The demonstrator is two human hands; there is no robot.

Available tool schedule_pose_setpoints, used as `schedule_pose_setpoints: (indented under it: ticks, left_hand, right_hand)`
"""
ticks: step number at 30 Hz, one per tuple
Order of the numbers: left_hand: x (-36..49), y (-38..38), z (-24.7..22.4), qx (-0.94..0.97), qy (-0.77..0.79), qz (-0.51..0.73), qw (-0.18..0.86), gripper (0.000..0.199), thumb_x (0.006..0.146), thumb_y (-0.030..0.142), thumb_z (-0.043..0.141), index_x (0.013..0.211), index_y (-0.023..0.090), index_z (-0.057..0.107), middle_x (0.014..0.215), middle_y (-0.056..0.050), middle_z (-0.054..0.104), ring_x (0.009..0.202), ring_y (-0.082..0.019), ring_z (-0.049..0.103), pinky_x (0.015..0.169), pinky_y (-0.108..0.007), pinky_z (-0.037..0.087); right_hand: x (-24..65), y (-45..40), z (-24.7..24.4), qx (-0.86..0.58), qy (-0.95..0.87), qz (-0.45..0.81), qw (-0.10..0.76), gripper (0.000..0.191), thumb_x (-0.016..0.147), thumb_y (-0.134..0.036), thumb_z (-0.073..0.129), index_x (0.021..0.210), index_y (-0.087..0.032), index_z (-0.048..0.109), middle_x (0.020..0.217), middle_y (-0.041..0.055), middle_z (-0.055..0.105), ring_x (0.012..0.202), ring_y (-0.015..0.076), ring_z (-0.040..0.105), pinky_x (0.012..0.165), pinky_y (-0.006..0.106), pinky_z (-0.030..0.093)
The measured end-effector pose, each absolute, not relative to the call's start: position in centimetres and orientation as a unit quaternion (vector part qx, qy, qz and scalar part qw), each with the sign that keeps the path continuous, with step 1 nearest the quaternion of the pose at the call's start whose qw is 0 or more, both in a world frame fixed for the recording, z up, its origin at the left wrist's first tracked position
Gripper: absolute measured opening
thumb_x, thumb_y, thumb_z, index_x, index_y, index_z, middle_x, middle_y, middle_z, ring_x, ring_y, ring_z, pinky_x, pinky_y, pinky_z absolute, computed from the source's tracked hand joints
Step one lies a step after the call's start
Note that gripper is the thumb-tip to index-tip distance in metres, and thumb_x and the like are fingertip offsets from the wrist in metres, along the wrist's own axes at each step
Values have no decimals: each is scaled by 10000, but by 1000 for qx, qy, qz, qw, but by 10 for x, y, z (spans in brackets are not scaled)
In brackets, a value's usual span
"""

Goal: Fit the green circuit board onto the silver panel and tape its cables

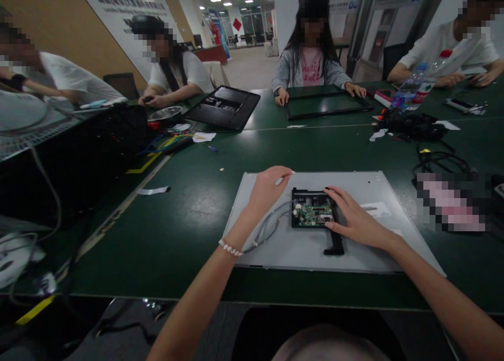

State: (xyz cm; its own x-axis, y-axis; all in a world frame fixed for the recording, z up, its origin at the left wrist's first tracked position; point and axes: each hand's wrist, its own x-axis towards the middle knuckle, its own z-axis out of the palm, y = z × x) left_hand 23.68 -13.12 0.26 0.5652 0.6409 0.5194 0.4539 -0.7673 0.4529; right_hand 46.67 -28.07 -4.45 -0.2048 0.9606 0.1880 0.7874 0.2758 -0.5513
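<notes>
A black plastic bracket (337, 243) carrying a green circuit board (309, 215) lies on a flat grey-white panel (362, 185). My right hand (352, 216) holds the bracket's right side, with fingers at its top edge and thumb at the lower part of the board. Grey cables (271, 222) run from the board's left side and loop back under my left wrist. My left hand (271, 185) is pinched near the panel's far edge, left of the bracket. A tiny white bit shows at its fingertips, too small to name.
Across the green table (189, 256), a person rests both hands on a black rectangular frame (331, 111). An open black laptop-like casing (224, 106) lies left of it. Bottles (409, 90) and tangled black cables (413, 124) stand right. A large black unit (71, 177) is at left.
</notes>
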Motion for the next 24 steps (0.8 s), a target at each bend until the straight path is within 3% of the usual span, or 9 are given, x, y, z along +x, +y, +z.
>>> schedule_pose_setpoints:
  ticks: [4, 10, 15, 24]
  left_hand:
    - [250, -132, -21, 898, 287, 292, 158, 197, 884, 154, 515, 949, 175, 700, 1014, -63, 714, 973, -186, 659, 924, -350, 509]
    - [254, -123, -36, 890, 271, 301, 212, 187, 886, 158, 527, 944, 185, 702, 1017, -55, 716, 980, -162, 661, 934, -325, 510]
    - [256, -122, -37, 918, 274, 218, 187, 223, 896, 167, 501, 983, 187, 706, 1029, -71, 711, 994, -189, 654, 930, -353, 504]
    - [255, -121, -40, 922, 296, 194, 156, 232, 914, 201, 500, 1004, 184, 713, 1009, -73, 723, 950, -210, 669, 889, -348, 497]
  right_hand:
    - [468, -280, -47, -576, -764, 160, 242, 870, 812, -544, 597, 1508, -324, 125, 1545, 103, 217, 1405, 337, 279, 1121, 539, 300]
    - [470, -276, -50, -578, -769, 145, 230, 876, 805, -545, 604, 1509, -321, 133, 1554, 99, 210, 1408, 333, 277, 1120, 529, 305]
    - [471, -273, -50, -579, -770, 145, 225, 867, 812, -532, 599, 1511, -322, 131, 1558, 100, 207, 1411, 341, 270, 1115, 548, 306]
    - [473, -271, -50, -580, -770, 147, 221, 855, 819, -537, 590, 1510, -326, 133, 1559, 89, 201, 1412, 327, 271, 1122, 530, 306]
